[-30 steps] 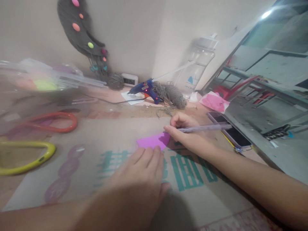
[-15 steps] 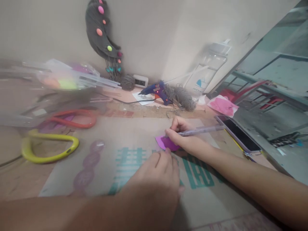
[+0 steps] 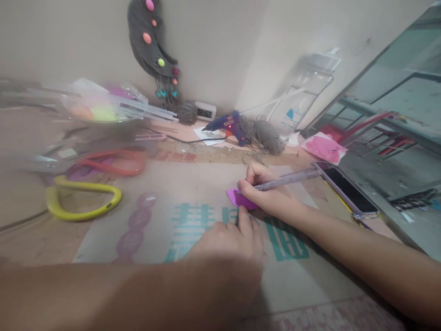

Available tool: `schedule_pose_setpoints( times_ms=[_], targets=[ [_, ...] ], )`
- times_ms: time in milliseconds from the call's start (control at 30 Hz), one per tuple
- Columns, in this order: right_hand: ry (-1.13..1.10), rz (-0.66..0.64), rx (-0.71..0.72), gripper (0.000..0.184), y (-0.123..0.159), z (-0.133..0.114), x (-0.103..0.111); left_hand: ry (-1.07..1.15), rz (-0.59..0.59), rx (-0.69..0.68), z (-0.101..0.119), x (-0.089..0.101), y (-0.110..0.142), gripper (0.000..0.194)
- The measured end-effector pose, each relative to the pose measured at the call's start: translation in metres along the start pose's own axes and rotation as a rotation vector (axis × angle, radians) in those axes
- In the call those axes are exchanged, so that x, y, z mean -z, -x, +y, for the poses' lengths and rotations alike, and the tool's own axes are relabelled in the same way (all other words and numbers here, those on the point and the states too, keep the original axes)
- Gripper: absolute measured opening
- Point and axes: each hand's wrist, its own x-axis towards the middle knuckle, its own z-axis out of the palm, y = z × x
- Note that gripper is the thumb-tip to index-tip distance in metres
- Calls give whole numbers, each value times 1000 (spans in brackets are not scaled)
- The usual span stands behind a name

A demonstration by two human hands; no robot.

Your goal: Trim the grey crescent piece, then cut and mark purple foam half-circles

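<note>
My right hand (image 3: pixel 267 193) grips a pale purple pen (image 3: pixel 287 179), its tip resting on a small pink piece of paper (image 3: pixel 236 198) that lies on a sheet of printed cardboard (image 3: pixel 161 202). My left hand (image 3: pixel 225 246) lies on the cardboard just in front of the paper, one fingertip stretched up to its near edge. Most of the pink paper is hidden under my right hand.
A blue glue gun (image 3: pixel 227 125) and grey yarn (image 3: pixel 267 135) lie at the back by the wall. A phone (image 3: pixel 346 186) sits to the right beside a pink cloth (image 3: pixel 324 148). Orange scissors (image 3: pixel 110 162), a yellow loop (image 3: pixel 82 202) and a clear bowl (image 3: pixel 96 110) are on the left.
The view shifted so the table's things sit further right. My left hand slid forward toward the pink paper, and more of the paper is now covered by my right hand.
</note>
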Motion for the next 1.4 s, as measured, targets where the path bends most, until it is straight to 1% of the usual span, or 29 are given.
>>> schedule_pose_setpoints(
  times_ms=[167,333,600,700,833,1033,1200,1400],
  targets=[
    [13,1,9,25,-2,-1,0,-4,22,-6,0,-2,0,44],
    [34,4,48,25,-3,3,-2,-3,35,-26,0,-2,1,45],
    [31,-8,40,28,-3,8,-2,4,26,-21,1,-3,0,44],
    [10,-35,45,28,-3,9,-2,5,-6,-29,1,-3,-1,46],
    [-47,-73,30,31,-3,6,-3,-8,-23,-47,1,-4,0,47],
    [-117,-141,-37,32,-2,0,-2,-19,-36,-81,-1,-3,2,46],
    [-72,-123,-53,27,-1,-3,1,-8,-51,-54,-2,2,0,43],
    [-72,-127,-21,27,0,-4,2,13,-8,-36,-1,-1,1,46]
  ],
)
